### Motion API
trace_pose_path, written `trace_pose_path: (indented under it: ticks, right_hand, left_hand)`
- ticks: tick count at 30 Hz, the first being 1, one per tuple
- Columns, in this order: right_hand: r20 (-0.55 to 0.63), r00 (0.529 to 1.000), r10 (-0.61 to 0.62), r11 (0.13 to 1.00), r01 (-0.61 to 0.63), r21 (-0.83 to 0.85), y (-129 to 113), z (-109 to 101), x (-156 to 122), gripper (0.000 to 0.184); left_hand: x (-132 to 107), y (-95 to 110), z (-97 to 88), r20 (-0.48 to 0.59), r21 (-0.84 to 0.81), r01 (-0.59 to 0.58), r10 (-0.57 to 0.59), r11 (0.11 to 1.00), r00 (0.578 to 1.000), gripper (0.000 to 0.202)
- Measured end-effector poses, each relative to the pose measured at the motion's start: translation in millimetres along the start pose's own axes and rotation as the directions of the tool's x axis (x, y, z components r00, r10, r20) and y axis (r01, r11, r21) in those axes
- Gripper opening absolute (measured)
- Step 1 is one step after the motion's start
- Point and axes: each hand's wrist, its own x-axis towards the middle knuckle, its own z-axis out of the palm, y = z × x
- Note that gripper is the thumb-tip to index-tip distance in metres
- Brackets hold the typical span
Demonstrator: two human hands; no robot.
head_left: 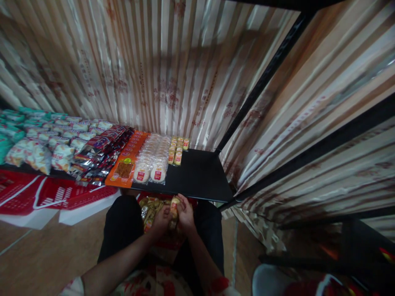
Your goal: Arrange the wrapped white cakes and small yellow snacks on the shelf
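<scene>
Low in the picture, both my hands meet over a red basket [173,242] full of small wrapped snack packets [149,209] on my lap. My left hand [161,222] and my right hand [186,213] are both closed on a stack of small yellow packets [174,207] held between them. Just beyond them is a black shelf [197,176]. On it stand two short rows of the same yellow packets [178,150], beside clear packs of round biscuits [152,158].
Left along the shelf lie an orange snack pack [125,164], dark shiny packets [98,152] and white and teal bags [40,139]. Red shopping baskets [46,197] sit on the wooden floor. A striped curtain [173,70] hangs behind; black shelf frames [262,82] rise at right.
</scene>
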Motion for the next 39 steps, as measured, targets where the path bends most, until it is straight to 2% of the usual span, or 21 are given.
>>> trace_pose_path:
  ticks: [8, 15, 23, 28, 32, 39]
  right_hand:
    - [-0.012, 0.999, 0.036, 0.999, -0.036, -0.037, -14, -7, -3, 0.053]
    - [-0.024, 1.0, 0.003, 0.995, -0.006, -0.097, -23, -17, -7, 0.054]
    - [0.035, 0.997, 0.065, 0.995, -0.062, -0.075, -30, -21, -11, 0.044]
    - [0.124, 0.986, 0.108, 0.99, -0.096, -0.101, -26, -26, -11, 0.043]
    - [0.201, 0.972, 0.124, 0.992, -0.114, -0.06, -17, -27, -11, 0.043]
    - [0.236, 0.962, 0.135, 0.991, -0.135, -0.013, -16, -23, -9, 0.05]
  left_hand:
    - [1, 16, -5.3, -0.05, -0.036, -0.038, 0.036, 0.999, 0.998, 0.031]
    - [4, 28, -14.7, -0.061, 0.064, -0.109, 0.113, 0.992, 0.992, 0.025]
    - [15, 40, -28.1, -0.008, 0.269, -0.165, 0.174, 0.949, 0.985, 0.027]
    - [24, 44, -28.0, 0.047, 0.329, -0.219, 0.216, 0.919, 0.975, 0.029]
    - [26, 51, -25.5, 0.111, 0.369, -0.275, 0.251, 0.888, 0.961, 0.028]
    - [26, 62, -24.2, 0.162, 0.382, -0.326, 0.284, 0.865, 0.945, 0.031]
